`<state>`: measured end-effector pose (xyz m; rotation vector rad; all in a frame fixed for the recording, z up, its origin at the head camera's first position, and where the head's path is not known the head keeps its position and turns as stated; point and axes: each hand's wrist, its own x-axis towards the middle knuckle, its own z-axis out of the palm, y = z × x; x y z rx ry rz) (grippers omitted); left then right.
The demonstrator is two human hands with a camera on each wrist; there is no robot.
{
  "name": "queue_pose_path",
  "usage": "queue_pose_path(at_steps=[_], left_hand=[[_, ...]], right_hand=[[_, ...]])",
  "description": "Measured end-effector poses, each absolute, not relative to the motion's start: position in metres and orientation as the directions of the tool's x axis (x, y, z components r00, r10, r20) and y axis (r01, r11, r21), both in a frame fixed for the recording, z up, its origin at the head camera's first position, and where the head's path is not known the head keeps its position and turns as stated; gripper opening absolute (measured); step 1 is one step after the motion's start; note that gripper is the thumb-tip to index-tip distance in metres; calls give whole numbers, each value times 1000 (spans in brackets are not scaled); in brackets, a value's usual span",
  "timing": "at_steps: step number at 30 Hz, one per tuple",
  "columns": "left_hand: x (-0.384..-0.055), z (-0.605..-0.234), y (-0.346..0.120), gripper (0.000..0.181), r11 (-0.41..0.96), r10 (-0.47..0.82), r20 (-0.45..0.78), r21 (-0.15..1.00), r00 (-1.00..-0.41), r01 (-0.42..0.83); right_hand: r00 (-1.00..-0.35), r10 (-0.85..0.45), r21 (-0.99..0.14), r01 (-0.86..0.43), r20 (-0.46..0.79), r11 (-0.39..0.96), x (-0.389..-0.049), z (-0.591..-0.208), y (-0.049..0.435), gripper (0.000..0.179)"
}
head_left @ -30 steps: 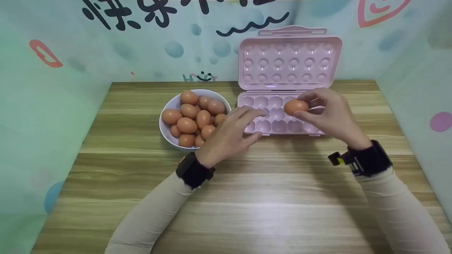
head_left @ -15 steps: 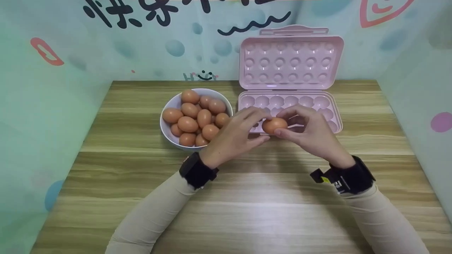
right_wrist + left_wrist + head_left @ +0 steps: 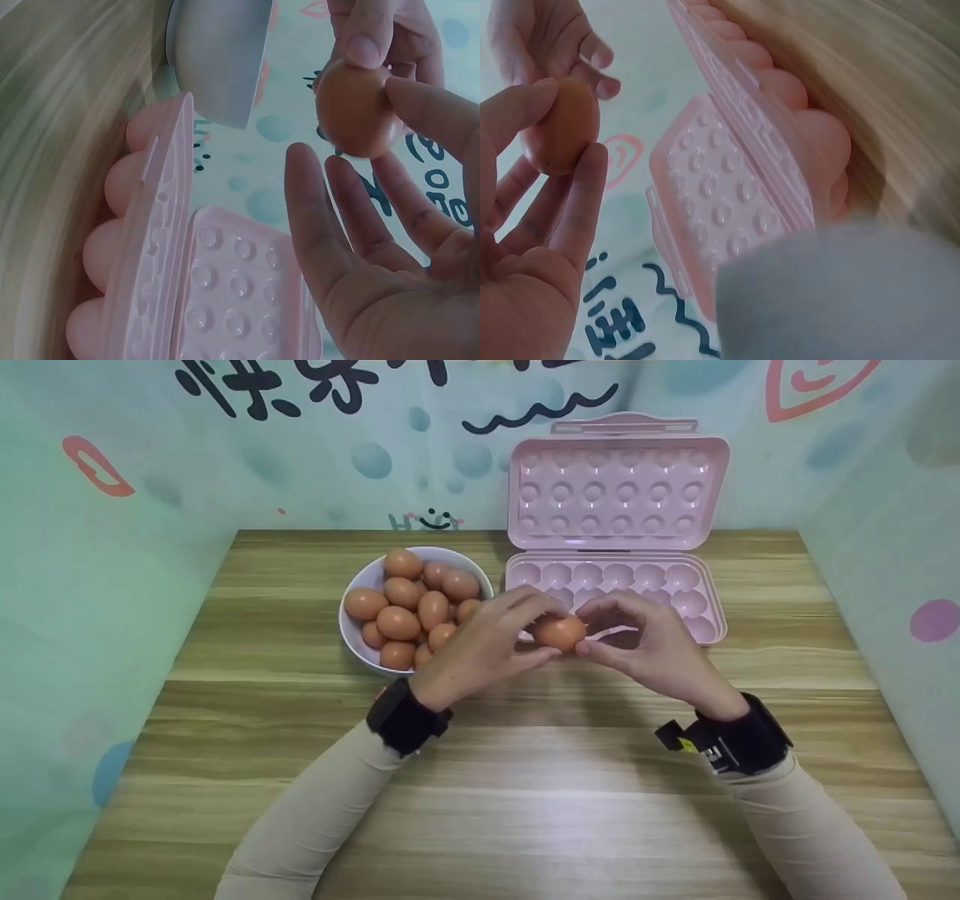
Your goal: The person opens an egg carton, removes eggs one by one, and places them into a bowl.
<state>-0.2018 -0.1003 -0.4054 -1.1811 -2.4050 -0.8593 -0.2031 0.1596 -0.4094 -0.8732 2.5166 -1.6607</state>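
Observation:
A brown egg is between the two hands, over the front edge of the pink egg carton. My left hand pinches it; in the left wrist view the thumb presses one side and a fingertip the other. My right hand has its thumb against the egg, while its other fingers spread loosely away from the shell in the right wrist view. The carton's lid stands raised at the back, and the cups that show hold nothing. Both hands hide some front cups.
Left of the carton, a white bowl holds several brown eggs, its right side partly behind the left hand. A wood-grain table lies under everything. Printed cloth walls close off the back and both sides.
The right hand has carried the egg from over the carton leftward and toward the front to the left hand. The left hand has taken hold of it, and the right fingers have loosened.

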Motion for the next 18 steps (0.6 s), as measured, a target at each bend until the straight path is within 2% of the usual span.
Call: queue_pose_path(at_steps=[5, 13, 18], left_hand=[[-204, -392, -138, 39, 552, 555, 494, 383, -669, 740], [-214, -384, -202, 39, 560, 542, 457, 429, -705, 709], [-214, -387, -230, 39, 607, 555, 414, 392, -722, 691]], right_hand=[[-856, -414, -818, -461, 308, 344, -204, -402, 167, 33], [-859, -385, -811, -473, 337, 344, -207, -397, 174, 27], [-858, -386, -811, -474, 338, 344, -207, -399, 176, 26]])
